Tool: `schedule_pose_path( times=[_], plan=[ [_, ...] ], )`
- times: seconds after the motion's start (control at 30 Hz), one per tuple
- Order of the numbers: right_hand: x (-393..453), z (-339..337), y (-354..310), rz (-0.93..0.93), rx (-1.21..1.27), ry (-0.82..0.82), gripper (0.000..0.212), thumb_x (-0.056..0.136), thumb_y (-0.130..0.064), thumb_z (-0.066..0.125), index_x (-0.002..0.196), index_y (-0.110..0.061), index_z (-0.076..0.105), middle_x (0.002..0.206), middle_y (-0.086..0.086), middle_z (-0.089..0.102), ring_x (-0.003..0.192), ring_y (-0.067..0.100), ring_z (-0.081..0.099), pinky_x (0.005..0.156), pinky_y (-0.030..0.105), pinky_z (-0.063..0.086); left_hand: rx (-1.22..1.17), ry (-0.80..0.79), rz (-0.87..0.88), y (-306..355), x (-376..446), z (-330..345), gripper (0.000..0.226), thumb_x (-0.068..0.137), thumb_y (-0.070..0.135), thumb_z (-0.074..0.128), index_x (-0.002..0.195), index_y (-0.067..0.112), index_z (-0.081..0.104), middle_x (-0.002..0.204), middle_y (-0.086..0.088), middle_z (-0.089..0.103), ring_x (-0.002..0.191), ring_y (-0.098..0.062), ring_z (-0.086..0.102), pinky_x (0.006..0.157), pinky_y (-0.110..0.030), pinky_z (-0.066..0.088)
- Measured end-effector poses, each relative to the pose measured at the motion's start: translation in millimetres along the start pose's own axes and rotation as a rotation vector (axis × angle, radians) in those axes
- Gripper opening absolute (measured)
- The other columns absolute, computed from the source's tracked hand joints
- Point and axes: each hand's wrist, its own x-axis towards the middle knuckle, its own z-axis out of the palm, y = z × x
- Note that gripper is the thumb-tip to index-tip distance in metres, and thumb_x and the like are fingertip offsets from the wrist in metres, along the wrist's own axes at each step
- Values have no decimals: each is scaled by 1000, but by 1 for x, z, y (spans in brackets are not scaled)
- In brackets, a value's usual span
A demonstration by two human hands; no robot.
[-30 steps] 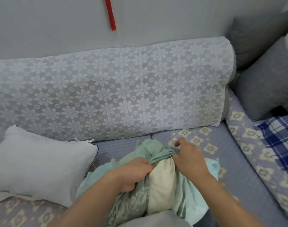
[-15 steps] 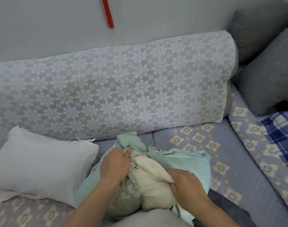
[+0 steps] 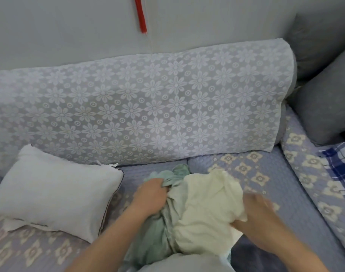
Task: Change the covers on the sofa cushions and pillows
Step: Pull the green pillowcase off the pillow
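Cream pillow insert (image 3: 205, 209), largely bared, lying on quilted sofa seat (image 3: 265, 193) in front of lace-draped backrest (image 3: 148, 107). Green cover (image 3: 162, 228) bunched along insert's left side and trailing toward near edge. Left hand (image 3: 151, 197) gripping gathered green fabric, fingers curled into the folds. Right hand (image 3: 256, 211) at insert's right edge, motion-blurred; spread or pinching, cannot tell. White pillow (image 3: 52, 193) just left on the seat, apart from the hands. Grey cushions (image 3: 324, 99) stacked in right corner; blue plaid cloth (image 3: 340, 165) below them. Red strip (image 3: 140, 14) hanging on wall.
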Motion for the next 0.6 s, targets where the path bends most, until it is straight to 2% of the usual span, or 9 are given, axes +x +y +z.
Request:
schedule_pose_path(
  times=[0.03,0.1,0.17,0.23,0.33,0.43,0.5,0.53,0.6],
  plan=[
    [-3,-2,-8,-47,25,40,68,79,-55,67,138,-46,37,152,-8,29,147,22,21,113,32,36,-81,-30,13,9,-7,7,27,98,28,44,101,17,69,109,-3,73,104,-23,66,89,-33,51],
    [-3,0,-27,-234,-1,45,101,77,-59,69,153,-48,3,161,-17,-8,151,13,-15,125,39,8,-183,-48,21,24,-14,14,24,101,25,48,101,19,71,103,4,73,95,-14,64,76,-25,48],
    [2,13,-41,-431,-217,-35,96,79,-68,62,155,-42,10,163,-11,-2,152,18,-15,123,43,-10,-164,-53,61,34,-18,15,23,102,28,49,103,21,70,104,5,71,95,-14,63,70,-23,43],
    [8,26,-41,-476,-362,-113,92,79,-77,52,154,-31,22,157,-4,22,151,22,6,119,43,-19,-16,-15,131,35,-22,17,20,102,31,46,104,23,64,107,5,70,100,-19,63,73,-28,41],
    [10,30,-50,-370,-342,-218,104,74,-90,38,150,-20,31,137,0,51,136,20,37,124,47,-6,184,98,207,28,-29,33,9,96,25,42,98,29,51,102,-1,68,94,-26,62,69,-34,39],
    [10,51,-57,-276,-410,-142,76,81,-75,48,128,-15,50,115,4,66,114,25,57,119,45,19,331,201,230,21,-41,47,29,87,33,45,114,28,56,105,-1,68,97,-27,62,82,-38,43],
    [15,66,-57,-329,-465,-68,44,84,-53,59,109,-17,60,93,2,70,88,24,66,93,42,41,416,264,243,13,-44,56,47,77,46,49,119,27,60,115,-2,66,105,-28,61,92,-43,45],
    [18,69,-56,-382,-498,-19,33,74,-42,72,96,-19,64,76,2,68,68,22,65,73,38,44,435,289,257,11,-45,59,55,73,52,51,120,27,62,121,-4,65,109,-30,60,97,-49,46],
    [22,69,-54,-407,-460,102,36,44,-26,87,71,-22,62,46,-1,52,37,18,51,50,33,42,486,367,258,6,-45,57,62,69,56,53,123,26,63,128,-7,62,116,-35,58,100,-60,44]
  ],
)
